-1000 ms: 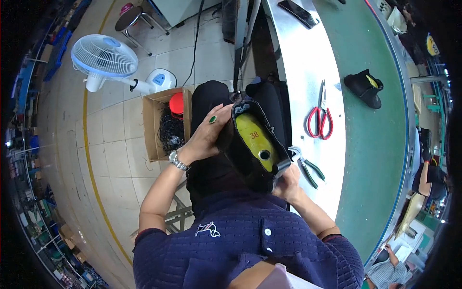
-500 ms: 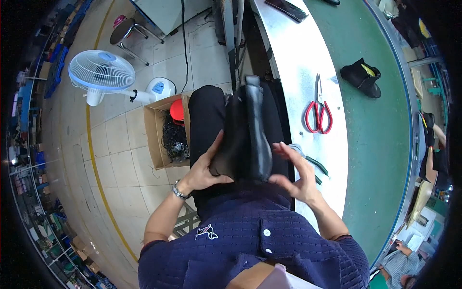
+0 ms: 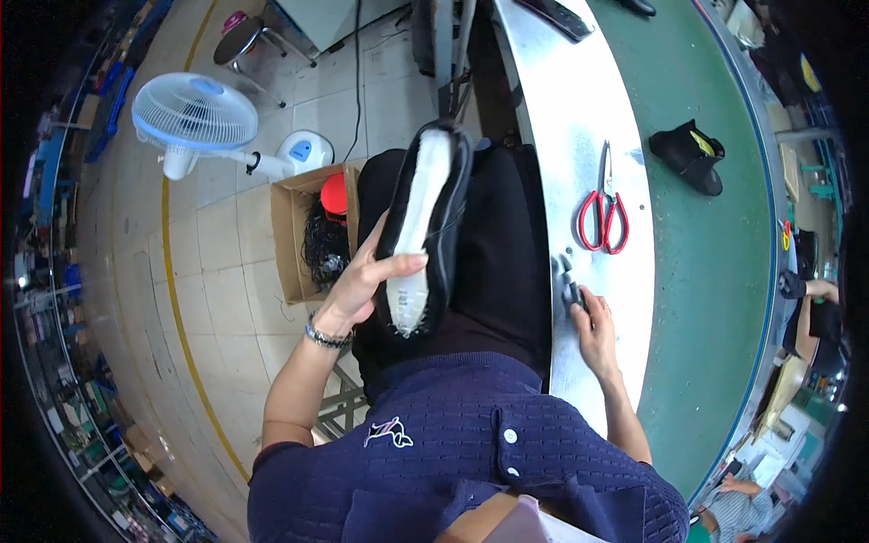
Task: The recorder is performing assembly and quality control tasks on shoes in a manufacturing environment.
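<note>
My left hand (image 3: 360, 282) grips a black leather boot (image 3: 431, 195) over my lap. The boot is turned so its pale, unsoled bottom faces up, and my thumb presses across that bottom near the end closest to me. On the metal tabletop to the right, my right hand (image 3: 596, 335) has its fingers closed round the handles of a pair of pliers (image 3: 571, 284). The pliers' head points away from me, and most of the handles are hidden by my fingers. Farther up the tabletop lie red-handled scissors (image 3: 604, 217).
A dark phone (image 3: 559, 16) rests at the far end of the metal tabletop (image 3: 625, 308). Another black boot (image 3: 691, 158) sits on the green surface (image 3: 697, 326) to the right. Left of my legs are a cardboard box (image 3: 288, 235) and a white-blue fan (image 3: 195, 113).
My left hand has turned the boot, so its pale bottom now faces up. My right hand has left the boot, moved right to the tabletop and taken hold of the pliers.
</note>
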`<state>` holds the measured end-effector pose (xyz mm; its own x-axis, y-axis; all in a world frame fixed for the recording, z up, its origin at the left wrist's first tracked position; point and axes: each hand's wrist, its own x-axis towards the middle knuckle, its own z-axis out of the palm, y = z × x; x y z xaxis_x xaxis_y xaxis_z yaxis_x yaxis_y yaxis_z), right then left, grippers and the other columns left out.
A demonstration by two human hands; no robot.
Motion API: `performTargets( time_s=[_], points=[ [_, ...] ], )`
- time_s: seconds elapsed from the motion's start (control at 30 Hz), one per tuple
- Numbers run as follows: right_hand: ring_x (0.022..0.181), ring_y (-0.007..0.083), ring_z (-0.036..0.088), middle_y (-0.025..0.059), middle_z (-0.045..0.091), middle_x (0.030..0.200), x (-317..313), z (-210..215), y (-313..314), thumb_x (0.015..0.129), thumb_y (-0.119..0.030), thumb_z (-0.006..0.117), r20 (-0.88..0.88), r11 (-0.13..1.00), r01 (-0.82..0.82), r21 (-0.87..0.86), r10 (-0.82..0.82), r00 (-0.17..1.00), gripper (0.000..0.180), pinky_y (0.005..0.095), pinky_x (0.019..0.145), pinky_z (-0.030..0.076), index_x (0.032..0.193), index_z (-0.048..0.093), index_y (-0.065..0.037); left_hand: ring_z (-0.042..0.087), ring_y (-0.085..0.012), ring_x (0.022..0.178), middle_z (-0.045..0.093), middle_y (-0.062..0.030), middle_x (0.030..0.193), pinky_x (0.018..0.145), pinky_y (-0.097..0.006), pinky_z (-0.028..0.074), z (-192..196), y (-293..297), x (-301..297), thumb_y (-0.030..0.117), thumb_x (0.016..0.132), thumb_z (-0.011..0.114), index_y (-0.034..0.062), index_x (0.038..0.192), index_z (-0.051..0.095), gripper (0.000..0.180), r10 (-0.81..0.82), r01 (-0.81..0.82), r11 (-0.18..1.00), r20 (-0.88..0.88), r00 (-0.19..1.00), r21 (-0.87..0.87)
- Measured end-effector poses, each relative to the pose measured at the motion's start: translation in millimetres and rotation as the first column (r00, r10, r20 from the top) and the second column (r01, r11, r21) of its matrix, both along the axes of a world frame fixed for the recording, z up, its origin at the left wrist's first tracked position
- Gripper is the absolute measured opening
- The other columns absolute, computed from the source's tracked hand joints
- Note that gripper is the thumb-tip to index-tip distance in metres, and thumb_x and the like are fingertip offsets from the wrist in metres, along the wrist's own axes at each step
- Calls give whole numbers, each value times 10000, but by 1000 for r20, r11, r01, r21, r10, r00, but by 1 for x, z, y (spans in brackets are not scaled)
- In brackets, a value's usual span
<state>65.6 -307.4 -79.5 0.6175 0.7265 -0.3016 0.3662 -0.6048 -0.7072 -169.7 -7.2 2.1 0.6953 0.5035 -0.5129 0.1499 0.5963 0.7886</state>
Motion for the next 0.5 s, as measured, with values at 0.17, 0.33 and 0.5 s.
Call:
performTargets(
  time_s=[0.17,0.33,0.5],
  points=[
    [852,101,453,34,469,963,8,69,48,865,-231,632,-932,782,548,298,113,345,536,203,624,440,1329,413,-74,541,-137,1079,569,-63,1187,958,-291,414,14,-6,9,159,808,712,59,1412,372,700,44,-41,998,62,997,-50],
    [632,139,523,105,506,971,3,92,106,919,-75,595,-724,554,665,500,689,-30,485,131,356,377,1350,392,-167,533,-148,1099,562,-71,1197,968,-303,414,-2,-6,4,178,803,724,49,1399,381,699,78,-71,992,63,995,-104],
    [603,147,497,11,457,623,-16,111,163,942,-493,497,-732,436,646,626,614,295,403,195,393,391,760,479,-134,543,-159,1101,572,-66,1192,988,-318,414,-29,-23,-2,116,735,803,46,1385,395,771,92,-81,989,87,992,-124]
  ],
)
